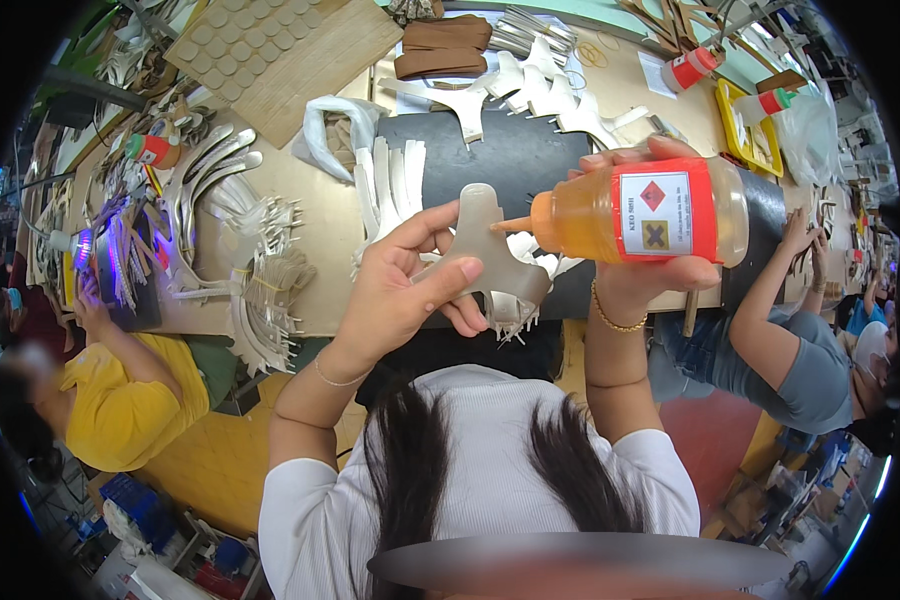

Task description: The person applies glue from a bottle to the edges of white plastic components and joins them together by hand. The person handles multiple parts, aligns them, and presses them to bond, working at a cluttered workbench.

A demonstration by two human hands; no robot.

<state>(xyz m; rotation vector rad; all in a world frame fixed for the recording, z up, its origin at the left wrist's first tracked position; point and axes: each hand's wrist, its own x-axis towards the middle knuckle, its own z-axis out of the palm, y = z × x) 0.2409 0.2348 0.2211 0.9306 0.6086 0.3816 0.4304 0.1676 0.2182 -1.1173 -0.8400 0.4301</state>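
My left hand (410, 275) pinches a pale grey, flat, branched piece (482, 235) between thumb and fingers, its rounded tab pointing away from me. My right hand (660, 272) is wrapped around a clear glue bottle (732, 212) with amber liquid, a red band and a white label with hazard signs. The bottle lies tilted nearly level, and its thin orange nozzle tip meets or hovers just over the tab; I cannot tell which. Behind and below the held piece, several similar pale pieces (515, 312) with thin prongs lie at the table's near edge.
A black mat (430, 128) covers the middle of the table. Pale strips (398, 180) and a white bag (315, 130) lie left of it, brown strips (440, 48) beyond. A yellow tray (760, 150) stands right. Co-workers sit on both sides, one in a yellow top (135, 400).
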